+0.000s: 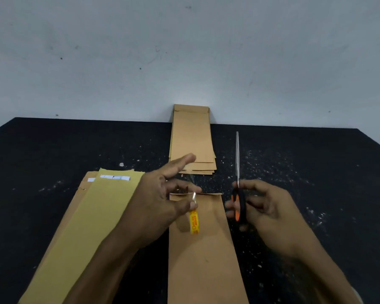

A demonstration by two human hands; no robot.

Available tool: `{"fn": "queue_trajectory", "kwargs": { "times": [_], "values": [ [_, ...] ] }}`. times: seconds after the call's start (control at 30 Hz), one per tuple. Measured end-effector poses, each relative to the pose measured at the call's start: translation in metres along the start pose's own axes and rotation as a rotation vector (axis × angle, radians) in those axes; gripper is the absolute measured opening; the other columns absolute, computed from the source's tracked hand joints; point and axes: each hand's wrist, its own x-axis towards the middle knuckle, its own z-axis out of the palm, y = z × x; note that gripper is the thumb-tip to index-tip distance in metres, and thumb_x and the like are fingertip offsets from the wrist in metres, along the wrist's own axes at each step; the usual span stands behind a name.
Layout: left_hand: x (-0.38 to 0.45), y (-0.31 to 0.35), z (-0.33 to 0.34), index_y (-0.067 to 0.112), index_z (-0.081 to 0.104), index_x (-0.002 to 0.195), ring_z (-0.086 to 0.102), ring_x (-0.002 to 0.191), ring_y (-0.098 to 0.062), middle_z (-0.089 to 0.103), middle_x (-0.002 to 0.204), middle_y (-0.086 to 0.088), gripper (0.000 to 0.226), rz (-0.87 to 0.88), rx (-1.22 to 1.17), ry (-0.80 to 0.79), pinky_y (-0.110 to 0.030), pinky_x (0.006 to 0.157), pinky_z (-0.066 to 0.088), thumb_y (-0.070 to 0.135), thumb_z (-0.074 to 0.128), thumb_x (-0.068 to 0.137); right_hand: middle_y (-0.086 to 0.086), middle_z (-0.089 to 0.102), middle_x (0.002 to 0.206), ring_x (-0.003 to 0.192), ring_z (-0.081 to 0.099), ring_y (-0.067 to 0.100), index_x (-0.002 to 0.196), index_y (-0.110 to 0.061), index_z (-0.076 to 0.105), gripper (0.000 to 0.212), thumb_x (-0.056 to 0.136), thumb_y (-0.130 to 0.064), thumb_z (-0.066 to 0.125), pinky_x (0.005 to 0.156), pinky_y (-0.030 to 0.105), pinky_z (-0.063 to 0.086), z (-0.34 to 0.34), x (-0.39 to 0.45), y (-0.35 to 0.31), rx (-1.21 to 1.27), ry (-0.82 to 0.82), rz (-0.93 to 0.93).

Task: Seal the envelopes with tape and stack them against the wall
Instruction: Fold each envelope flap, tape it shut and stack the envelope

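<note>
A brown envelope (204, 255) lies lengthwise on the black table in front of me. Above its top edge my left hand (162, 200) pinches a roll of clear tape (194, 218) with a yellow core, a short strip pulled out past the fingers. My right hand (263, 207) grips scissors (238, 189) with orange and black handles, their blades shut and pointing away towards the wall. A stack of brown envelopes (192, 139) leans with its far end against the grey wall. A pile of yellowish envelopes (92, 227) lies at my left.
The black table (316, 172) is speckled with small white scraps. The grey wall (184, 51) rises right behind its far edge. The leaning stack stands between my hands and the wall.
</note>
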Motion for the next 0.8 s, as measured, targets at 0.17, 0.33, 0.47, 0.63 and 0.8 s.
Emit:
{"fn": "queue_trajectory", "kwargs": {
  "times": [0.17,0.33,0.47,0.63,0.8],
  "values": [
    [0.004,0.019,-0.023,0.033,0.043,0.139,0.070,0.104,-0.010,0.048,0.145,0.021,0.089,0.059,0.059,0.038,-0.029,0.080,0.060,-0.018,0.073,0.072,0.019,0.072,0.075,0.063,0.066,0.028,0.098,-0.014,0.075,0.041,0.062,-0.022,0.093,0.062,0.035,0.058,0.003,-0.002,-0.010,0.100,-0.076,-0.057],
    [0.006,0.032,-0.048,0.034,0.045,0.137,0.070,0.103,-0.013,0.048,0.145,0.022,0.088,0.054,0.091,0.021,-0.031,0.078,0.061,-0.019,0.072,0.071,0.018,0.066,0.065,0.051,0.058,0.021,0.090,-0.011,0.080,0.034,0.059,-0.022,0.088,0.050,0.021,0.047,0.001,-0.003,-0.010,0.116,-0.250,-0.021],
    [0.007,0.036,-0.059,0.032,0.046,0.140,0.070,0.103,-0.012,0.049,0.142,0.027,0.088,0.001,0.156,-0.115,-0.027,0.080,0.060,-0.019,0.072,0.072,0.013,0.071,0.067,0.051,0.062,0.015,0.090,-0.011,0.082,0.032,0.060,-0.010,0.091,0.048,0.021,0.050,0.001,-0.004,-0.011,0.037,-0.401,0.050],
    [0.004,0.035,-0.058,0.026,0.047,0.143,0.070,0.102,-0.016,0.051,0.143,0.023,0.084,-0.074,0.206,-0.279,-0.032,0.075,0.061,-0.020,0.069,0.076,0.016,0.074,0.071,0.049,0.063,0.011,0.091,-0.009,0.082,0.031,0.061,-0.005,0.086,0.046,0.017,0.049,0.005,-0.004,-0.014,-0.018,-0.474,0.067],
    [0.002,0.030,-0.056,0.025,0.048,0.143,0.070,0.103,-0.018,0.049,0.144,0.024,0.083,-0.121,0.183,-0.332,-0.027,0.068,0.059,-0.022,0.066,0.077,0.017,0.074,0.072,0.049,0.061,0.009,0.093,-0.006,0.081,0.033,0.060,-0.006,0.086,0.047,0.019,0.049,0.006,-0.005,-0.009,-0.033,-0.475,0.062]
  ]
}}
